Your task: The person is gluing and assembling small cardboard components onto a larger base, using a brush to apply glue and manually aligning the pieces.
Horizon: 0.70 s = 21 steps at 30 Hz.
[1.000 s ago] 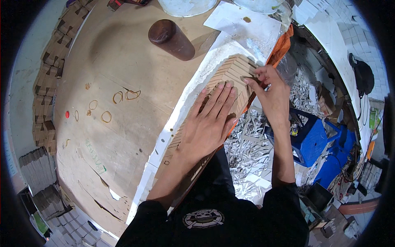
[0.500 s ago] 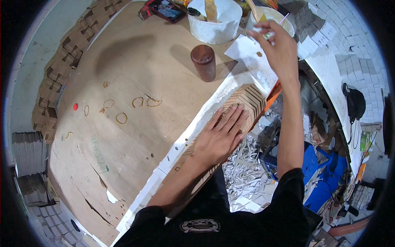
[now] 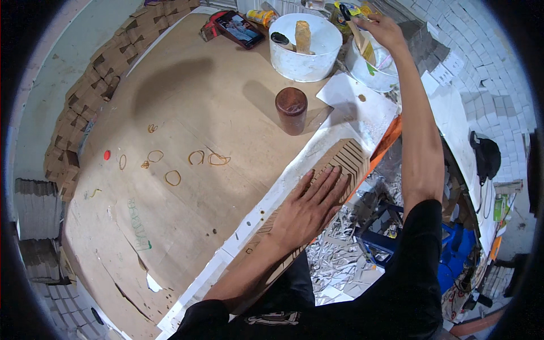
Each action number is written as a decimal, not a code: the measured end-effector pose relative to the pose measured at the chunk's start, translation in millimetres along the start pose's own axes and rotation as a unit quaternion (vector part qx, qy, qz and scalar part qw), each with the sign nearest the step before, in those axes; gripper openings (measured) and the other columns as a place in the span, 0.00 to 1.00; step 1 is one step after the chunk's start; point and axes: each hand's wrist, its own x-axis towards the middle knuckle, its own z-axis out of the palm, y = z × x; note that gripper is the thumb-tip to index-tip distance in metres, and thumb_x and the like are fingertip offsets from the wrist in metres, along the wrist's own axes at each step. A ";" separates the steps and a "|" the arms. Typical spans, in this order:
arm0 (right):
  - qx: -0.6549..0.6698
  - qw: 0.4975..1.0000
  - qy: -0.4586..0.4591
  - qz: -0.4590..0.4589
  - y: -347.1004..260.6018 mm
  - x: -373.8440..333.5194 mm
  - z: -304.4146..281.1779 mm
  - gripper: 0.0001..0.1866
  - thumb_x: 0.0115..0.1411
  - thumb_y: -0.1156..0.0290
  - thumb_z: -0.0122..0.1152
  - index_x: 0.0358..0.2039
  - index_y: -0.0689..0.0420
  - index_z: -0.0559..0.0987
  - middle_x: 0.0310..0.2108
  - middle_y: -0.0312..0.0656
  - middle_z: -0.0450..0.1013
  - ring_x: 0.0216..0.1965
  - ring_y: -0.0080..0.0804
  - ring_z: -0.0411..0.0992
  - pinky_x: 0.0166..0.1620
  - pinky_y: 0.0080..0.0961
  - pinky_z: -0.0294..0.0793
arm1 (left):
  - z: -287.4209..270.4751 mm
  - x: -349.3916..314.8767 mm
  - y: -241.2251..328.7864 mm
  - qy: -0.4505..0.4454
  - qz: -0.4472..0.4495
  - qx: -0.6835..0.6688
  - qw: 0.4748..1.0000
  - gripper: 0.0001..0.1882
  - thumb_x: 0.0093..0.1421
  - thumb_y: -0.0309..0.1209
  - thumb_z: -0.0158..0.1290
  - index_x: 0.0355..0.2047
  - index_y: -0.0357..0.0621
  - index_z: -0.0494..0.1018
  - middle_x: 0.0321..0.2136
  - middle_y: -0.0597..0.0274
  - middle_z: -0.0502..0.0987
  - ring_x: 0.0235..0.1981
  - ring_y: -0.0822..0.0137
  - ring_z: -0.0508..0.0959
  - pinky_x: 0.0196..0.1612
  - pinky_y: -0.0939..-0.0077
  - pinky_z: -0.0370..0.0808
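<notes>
My left hand (image 3: 309,209) lies flat, fingers stretched, on a row of brown cardboard pieces (image 3: 350,156). These overlap like stairs, their dark edges showing as angled stripes, along a white board strip (image 3: 255,218) at the table's edge. At the upper right, my right hand (image 3: 387,33) has its fingers closed at the wooden handle of a flat brush (image 3: 361,41). The brush stands tilted, its head down in a white tub (image 3: 379,80); the fingertips are partly hidden. A dark brown cylinder (image 3: 292,110) stands upright left of the cardboard.
A larger white tub (image 3: 306,63) holds a brush and a tan-coated stick. Left of it lies a phone (image 3: 241,28) propped on a red object. Rubber bands (image 3: 173,178) and a red cap (image 3: 107,154) lie on the table. Paper scraps (image 3: 334,255) and a blue stool (image 3: 379,238) are below, at right.
My right hand has moved up and away from the small tub's inside to the brush handle. My left hand stays flat on the cardboard. The whole view has shifted slightly.
</notes>
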 end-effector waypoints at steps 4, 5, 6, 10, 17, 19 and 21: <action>-0.050 0.998 -0.035 0.000 -8.9 14.2 41.5 0.45 0.50 0.27 0.62 0.54 0.55 0.83 0.45 0.55 0.82 0.50 0.49 0.80 0.58 0.39 0.75 | 1.2 0.9 -0.8 -0.016 0.002 -0.008 1.000 0.32 0.75 0.48 0.38 0.73 0.46 0.55 0.73 0.55 0.58 0.74 0.61 0.56 0.77 0.55 0.45; -0.043 0.998 -0.035 0.002 -7.4 12.1 45.1 0.45 0.50 0.27 0.62 0.54 0.55 0.83 0.45 0.55 0.82 0.50 0.49 0.80 0.58 0.39 0.75 | 1.4 0.3 -1.9 -0.014 0.004 -0.012 1.000 0.32 0.75 0.48 0.38 0.73 0.46 0.55 0.73 0.54 0.58 0.74 0.61 0.56 0.77 0.55 0.45; -0.035 0.999 -0.014 0.012 -4.4 9.5 46.3 0.42 0.52 0.31 0.63 0.52 0.55 0.83 0.45 0.56 0.81 0.51 0.50 0.79 0.57 0.40 0.75 | 1.6 0.2 -2.1 -0.020 0.003 -0.020 1.000 0.32 0.75 0.47 0.39 0.73 0.46 0.55 0.73 0.54 0.57 0.74 0.61 0.56 0.77 0.55 0.45; -0.093 0.995 -0.005 0.040 -22.8 -25.7 21.8 0.32 0.55 0.39 0.64 0.43 0.57 0.84 0.40 0.55 0.82 0.46 0.49 0.81 0.51 0.39 0.78 | -6.5 -4.9 -6.5 -0.018 -0.021 -0.010 1.000 0.32 0.75 0.46 0.40 0.74 0.46 0.55 0.73 0.53 0.57 0.75 0.61 0.55 0.77 0.54 0.44; 0.070 0.995 0.023 0.069 11.1 -52.7 -63.3 0.29 0.58 0.41 0.64 0.33 0.60 0.84 0.34 0.52 0.82 0.38 0.48 0.82 0.45 0.38 0.80 | 0.2 -3.6 -2.6 0.007 0.009 -0.027 1.000 0.30 0.73 0.45 0.43 0.71 0.44 0.60 0.72 0.52 0.60 0.74 0.60 0.57 0.75 0.56 0.47; 0.130 0.987 0.068 0.064 14.0 -83.0 -73.9 0.26 0.61 0.45 0.65 0.29 0.60 0.83 0.26 0.43 0.80 0.30 0.36 0.80 0.37 0.32 0.78 | -2.2 -5.6 -5.2 0.013 -0.003 -0.028 1.000 0.30 0.73 0.45 0.43 0.71 0.44 0.61 0.71 0.52 0.61 0.73 0.59 0.58 0.75 0.56 0.47; 0.323 0.937 0.104 0.086 43.9 -111.5 -87.8 0.20 0.62 0.52 0.68 0.30 0.58 0.82 0.23 0.36 0.76 0.24 0.25 0.73 0.32 0.25 0.73 | 0.7 -4.0 -4.8 0.034 0.008 -0.033 0.999 0.29 0.73 0.44 0.43 0.70 0.43 0.61 0.70 0.51 0.62 0.72 0.58 0.60 0.75 0.56 0.48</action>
